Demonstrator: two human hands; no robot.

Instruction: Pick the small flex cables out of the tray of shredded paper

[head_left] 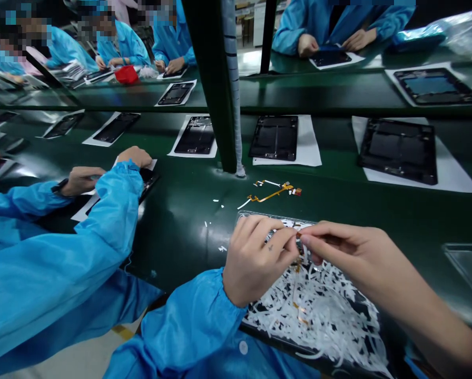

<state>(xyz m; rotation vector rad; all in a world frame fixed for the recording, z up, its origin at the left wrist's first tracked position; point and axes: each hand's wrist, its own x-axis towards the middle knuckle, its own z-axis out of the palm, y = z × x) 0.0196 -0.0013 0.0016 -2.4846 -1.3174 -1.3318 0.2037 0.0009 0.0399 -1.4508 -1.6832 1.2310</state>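
In the head view, the left hand (255,259) and right hand (344,245) meet over a shallow tray (273,339) heaped with white paper strips (326,321). The fingers of both hands are pinched on a small copper-brown flex cable (298,236), held between them above the tray's 12 o'clock side. An orange strip shows below it, toward 6 o'clock; whether the two are joined, I cannot tell.

From the hands, another flex cable (273,195) lies on the green worktop (188,200) at 11 o'clock, just beyond the tray. Farther off, black device panels rest on white sheets, one (276,138) between 11 and 12 o'clock, another (397,150) near 2 o'clock. At 9 o'clock, a blue-sleeved co-worker (113,205) bends both hands over a panel.
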